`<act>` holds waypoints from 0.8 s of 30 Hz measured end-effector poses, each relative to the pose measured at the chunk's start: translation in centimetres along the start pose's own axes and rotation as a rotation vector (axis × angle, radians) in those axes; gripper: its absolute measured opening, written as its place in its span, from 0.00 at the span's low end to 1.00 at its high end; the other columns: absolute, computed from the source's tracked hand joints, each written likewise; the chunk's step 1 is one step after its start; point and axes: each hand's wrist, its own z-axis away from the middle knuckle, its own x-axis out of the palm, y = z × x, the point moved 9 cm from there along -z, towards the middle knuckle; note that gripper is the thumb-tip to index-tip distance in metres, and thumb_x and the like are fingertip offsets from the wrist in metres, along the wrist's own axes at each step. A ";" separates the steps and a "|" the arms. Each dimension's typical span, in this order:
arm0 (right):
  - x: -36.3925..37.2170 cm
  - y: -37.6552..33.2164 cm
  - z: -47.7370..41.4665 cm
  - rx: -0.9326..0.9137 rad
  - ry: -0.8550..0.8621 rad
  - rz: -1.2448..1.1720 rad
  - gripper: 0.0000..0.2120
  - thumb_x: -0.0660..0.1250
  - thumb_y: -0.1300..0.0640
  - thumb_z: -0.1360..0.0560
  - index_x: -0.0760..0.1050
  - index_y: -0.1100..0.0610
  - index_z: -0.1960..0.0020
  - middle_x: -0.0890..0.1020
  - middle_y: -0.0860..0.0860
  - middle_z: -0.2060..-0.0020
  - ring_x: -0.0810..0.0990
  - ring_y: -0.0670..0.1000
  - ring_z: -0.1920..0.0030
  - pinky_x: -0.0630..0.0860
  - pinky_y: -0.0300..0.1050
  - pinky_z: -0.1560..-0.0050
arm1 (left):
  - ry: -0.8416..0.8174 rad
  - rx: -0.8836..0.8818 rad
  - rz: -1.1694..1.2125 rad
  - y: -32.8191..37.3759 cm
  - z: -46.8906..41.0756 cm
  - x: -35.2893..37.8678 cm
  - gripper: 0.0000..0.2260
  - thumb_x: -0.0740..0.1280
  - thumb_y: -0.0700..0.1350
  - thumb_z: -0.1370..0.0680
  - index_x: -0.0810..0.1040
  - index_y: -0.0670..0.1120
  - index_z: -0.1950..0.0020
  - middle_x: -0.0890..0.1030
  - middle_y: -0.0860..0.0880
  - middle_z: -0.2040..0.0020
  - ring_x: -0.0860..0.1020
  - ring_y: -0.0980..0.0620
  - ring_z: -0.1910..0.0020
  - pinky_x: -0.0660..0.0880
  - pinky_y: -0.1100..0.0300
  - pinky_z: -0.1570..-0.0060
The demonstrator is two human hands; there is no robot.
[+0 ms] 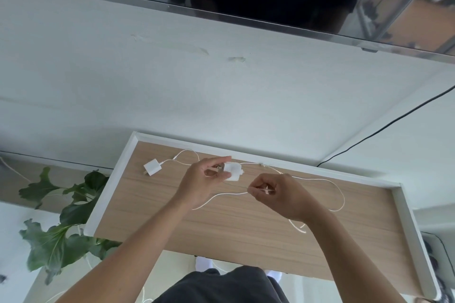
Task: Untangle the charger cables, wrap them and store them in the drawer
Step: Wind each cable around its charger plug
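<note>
Hands meet over the open drawer (113,179): your left hand (202,179) pinches 1 white adapter (232,171) (a second adapter (152,167) lies on the drawer floor), your right hand (275,194) pinches its cable (221,198).

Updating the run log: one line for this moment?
left hand: holds plug | right hand: pinches cable | second plug: on shelf | wrapping: not done

Both bare forearms are reaching forward from the bottom edge, converging toward the middle. The left hand (204,179) is curling palm-inward, thumb and fingertips pinching closed around a small held object. The right hand (278,194) is sitting slightly lower and nearer, knuckles up, thumb and forefinger pinching together.
</note>
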 end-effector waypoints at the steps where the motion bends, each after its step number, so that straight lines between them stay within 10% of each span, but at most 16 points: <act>1: -0.6 -0.4 0.1 -0.023 0.001 -0.020 0.04 0.76 0.50 0.18 0.86 0.47 0.51 0.84 0.41 0.61 0.77 0.42 0.63 0.72 0.31 0.58 | -0.012 0.014 -0.041 0.2 0.1 0.4 0.20 0.80 0.46 0.20 0.86 0.66 0.33 0.88 0.54 0.39 0.86 0.53 0.47 0.82 0.48 0.33; 14: -5.4 -0.3 -1.3 0.040 0.224 -0.189 0.04 0.75 0.42 0.20 0.90 0.37 0.49 0.85 0.41 0.51 0.73 0.59 0.59 0.73 0.44 0.55 | -0.294 0.026 0.211 2.3 2.3 5.8 0.21 0.64 0.34 0.11 0.79 0.50 0.21 0.84 0.39 0.31 0.84 0.42 0.31 0.83 0.48 0.31; 18: -2.8 1.8 -1.7 0.139 0.146 -0.329 0.16 0.68 0.58 0.16 0.89 0.41 0.52 0.83 0.40 0.68 0.69 0.45 0.71 0.70 0.42 0.64 | -0.246 -0.003 0.355 3.3 2.1 5.9 0.16 0.64 0.32 0.12 0.83 0.45 0.28 0.82 0.35 0.32 0.85 0.39 0.34 0.85 0.47 0.35; 21: -0.3 3.1 -1.5 0.217 0.098 -0.373 0.14 0.67 0.48 0.20 0.83 0.48 0.62 0.68 0.47 0.73 0.62 0.53 0.69 0.65 0.54 0.62 | -0.152 -0.010 0.383 3.0 1.2 5.3 0.14 0.65 0.32 0.13 0.82 0.42 0.29 0.83 0.37 0.34 0.86 0.39 0.34 0.85 0.48 0.36; 24: 1.2 2.6 -1.3 0.157 0.100 -0.264 0.17 0.66 0.45 0.14 0.85 0.46 0.59 0.74 0.46 0.74 0.66 0.51 0.71 0.67 0.46 0.65 | -0.027 0.004 0.288 2.5 0.1 4.1 0.14 0.65 0.33 0.13 0.81 0.41 0.28 0.83 0.39 0.35 0.88 0.43 0.39 0.86 0.50 0.38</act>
